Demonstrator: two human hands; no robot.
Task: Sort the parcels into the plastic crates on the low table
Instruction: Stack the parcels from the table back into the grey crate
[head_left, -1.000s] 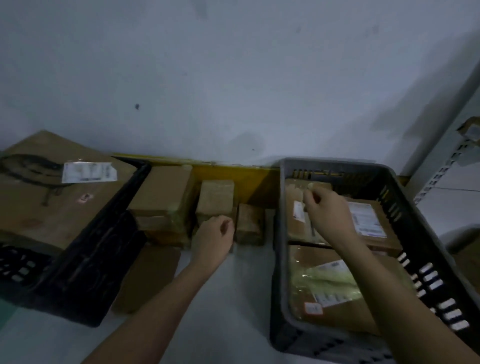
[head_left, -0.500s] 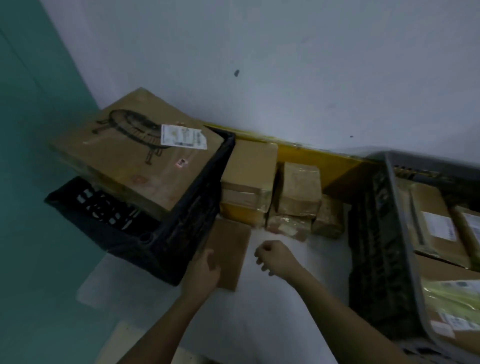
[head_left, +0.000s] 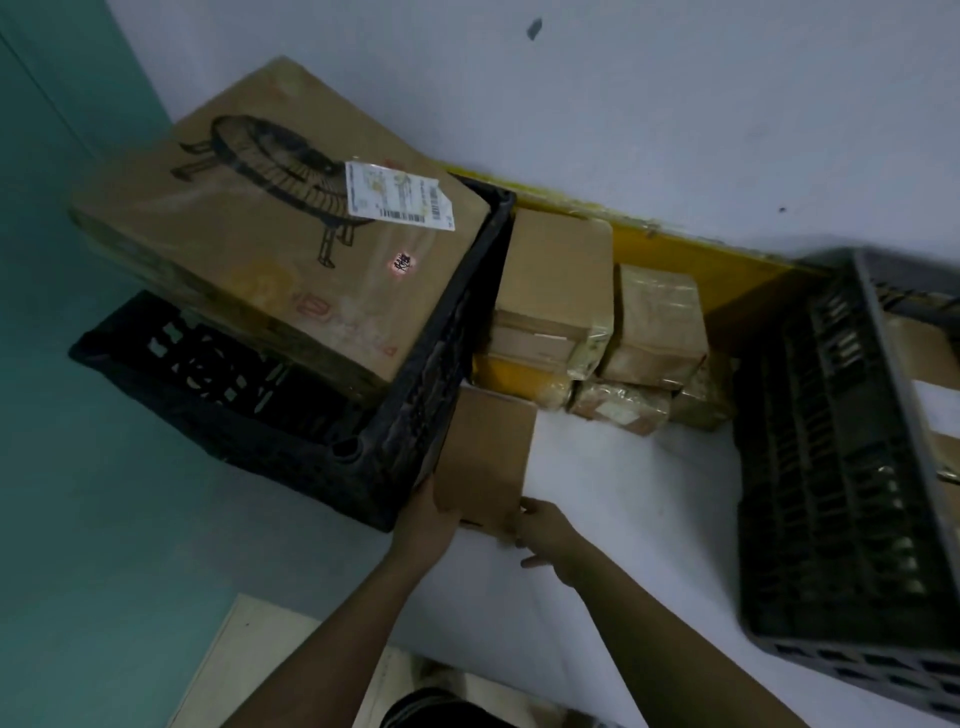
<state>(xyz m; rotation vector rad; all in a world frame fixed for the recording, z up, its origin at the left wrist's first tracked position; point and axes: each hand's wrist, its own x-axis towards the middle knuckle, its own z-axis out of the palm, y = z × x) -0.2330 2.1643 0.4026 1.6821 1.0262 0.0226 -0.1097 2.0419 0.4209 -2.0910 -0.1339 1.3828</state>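
Observation:
A flat brown cardboard parcel lies on the white low table beside the black crate. My left hand grips its near left corner, fingers under the edge. My right hand holds the near right corner, thumb and fingers curled at the edge. A large box with a fan drawing sits tilted on the black crate. The grey crate at the right holds labelled parcels, mostly out of view.
Several small brown taped parcels and a taller box are stacked against the yellow strip at the wall, between the two crates. A teal wall stands to the left. Pale floor shows below the table edge.
My view swung left from the grey crate. My right hand left that crate and both hands came down onto the flat parcel's near edge, now holding its corners.

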